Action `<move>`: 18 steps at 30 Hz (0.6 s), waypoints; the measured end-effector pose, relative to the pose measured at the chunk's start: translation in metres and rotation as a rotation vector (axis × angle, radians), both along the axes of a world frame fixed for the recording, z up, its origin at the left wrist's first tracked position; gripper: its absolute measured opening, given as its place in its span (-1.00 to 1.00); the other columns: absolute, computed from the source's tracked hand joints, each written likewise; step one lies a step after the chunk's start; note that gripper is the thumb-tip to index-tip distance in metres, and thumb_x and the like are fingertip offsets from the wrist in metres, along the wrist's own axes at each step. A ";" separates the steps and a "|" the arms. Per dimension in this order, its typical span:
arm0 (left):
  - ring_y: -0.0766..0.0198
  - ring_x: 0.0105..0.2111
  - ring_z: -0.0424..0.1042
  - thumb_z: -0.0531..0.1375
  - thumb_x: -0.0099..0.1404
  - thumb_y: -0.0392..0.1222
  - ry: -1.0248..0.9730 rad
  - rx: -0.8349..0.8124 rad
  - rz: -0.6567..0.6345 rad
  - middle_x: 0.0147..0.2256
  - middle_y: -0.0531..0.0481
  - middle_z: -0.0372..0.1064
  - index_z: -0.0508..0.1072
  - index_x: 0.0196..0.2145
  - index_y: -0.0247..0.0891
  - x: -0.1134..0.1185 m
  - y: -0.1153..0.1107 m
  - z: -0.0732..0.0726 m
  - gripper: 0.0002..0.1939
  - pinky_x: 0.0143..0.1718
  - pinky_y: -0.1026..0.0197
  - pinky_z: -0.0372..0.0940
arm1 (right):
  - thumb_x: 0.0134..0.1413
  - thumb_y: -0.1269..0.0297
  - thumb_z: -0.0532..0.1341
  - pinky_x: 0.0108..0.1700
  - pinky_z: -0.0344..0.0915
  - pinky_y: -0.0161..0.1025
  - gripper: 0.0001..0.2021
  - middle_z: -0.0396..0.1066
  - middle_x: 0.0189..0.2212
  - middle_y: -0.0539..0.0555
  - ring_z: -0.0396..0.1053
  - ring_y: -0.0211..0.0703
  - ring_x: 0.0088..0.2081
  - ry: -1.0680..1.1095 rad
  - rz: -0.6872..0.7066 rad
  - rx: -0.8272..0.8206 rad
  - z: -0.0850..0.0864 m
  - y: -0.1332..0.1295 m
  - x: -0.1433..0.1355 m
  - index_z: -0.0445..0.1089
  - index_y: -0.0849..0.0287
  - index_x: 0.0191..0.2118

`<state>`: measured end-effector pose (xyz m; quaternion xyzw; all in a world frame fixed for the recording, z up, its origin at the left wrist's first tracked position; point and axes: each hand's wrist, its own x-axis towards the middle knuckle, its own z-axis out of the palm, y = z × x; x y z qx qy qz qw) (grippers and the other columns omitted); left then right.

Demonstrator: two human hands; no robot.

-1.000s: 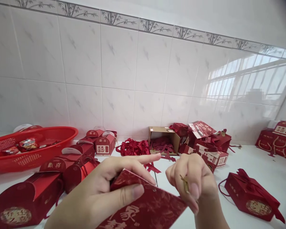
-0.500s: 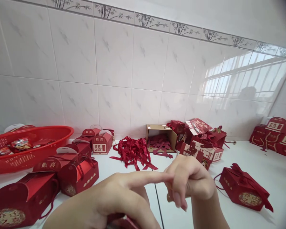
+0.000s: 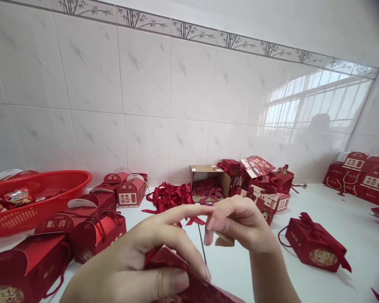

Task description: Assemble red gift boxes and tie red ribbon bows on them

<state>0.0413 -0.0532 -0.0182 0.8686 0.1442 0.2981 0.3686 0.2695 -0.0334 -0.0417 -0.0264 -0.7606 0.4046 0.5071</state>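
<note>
Low in the view, my left hand [image 3: 151,248] grips a dark red paper gift box [image 3: 192,277] between thumb and fingers; only its upper part shows. The index finger of that hand stretches right until its tip meets my right hand [image 3: 240,219]. Curled fingers and thumb of my right hand are closed near that fingertip. A small tan piece [image 3: 225,240] shows below them, too little visible to name. Behind the hands lie a heap of dark red ribbons [image 3: 172,195] and an open cardboard box [image 3: 206,169] holding dark red cut-out pieces.
Several red gift boxes [image 3: 97,231] stand at left before a red plastic basket [image 3: 50,208] with wrapped snacks. A ribbon-tied box [image 3: 316,244] sits at right. More boxes are piled [image 3: 271,185] behind it and along the right wall [image 3: 363,172]. White tiles close off the back.
My left hand has turned and risen, bringing the red box more into view. The right hand has shifted slightly left and up. The whole view has shifted slightly.
</note>
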 end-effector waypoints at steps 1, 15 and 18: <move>0.04 0.14 0.25 0.22 0.24 -0.18 -0.008 0.017 0.003 -0.32 -0.03 0.50 0.55 -0.21 -0.07 -0.001 0.001 0.000 -0.84 0.18 -0.01 0.15 | 0.16 0.47 0.17 -0.65 0.17 -0.46 -0.80 0.52 -0.42 0.05 0.14 -0.45 -0.66 0.000 -0.030 0.018 0.001 0.000 0.000 0.52 0.10 -0.21; 0.05 0.23 0.09 0.18 0.27 -0.18 -0.025 0.076 0.036 -0.23 -0.02 0.48 0.54 -0.21 -0.05 -0.003 0.005 0.001 -0.84 0.21 0.01 0.09 | 0.12 0.50 0.21 -0.66 0.24 -0.47 -0.72 0.28 -0.41 -0.01 0.22 -0.50 -0.63 0.032 -0.111 0.093 -0.002 0.004 0.000 0.55 -0.01 -0.16; 0.07 0.20 0.13 0.17 0.28 -0.18 -0.013 0.069 0.022 -0.32 -0.02 0.46 0.53 -0.21 -0.07 -0.001 0.005 0.003 -0.84 0.17 0.05 0.15 | 0.13 0.48 0.20 -0.61 0.25 -0.44 -0.74 0.27 -0.44 -0.01 0.26 -0.45 -0.59 0.006 -0.200 0.157 0.000 0.002 0.001 0.55 0.00 -0.17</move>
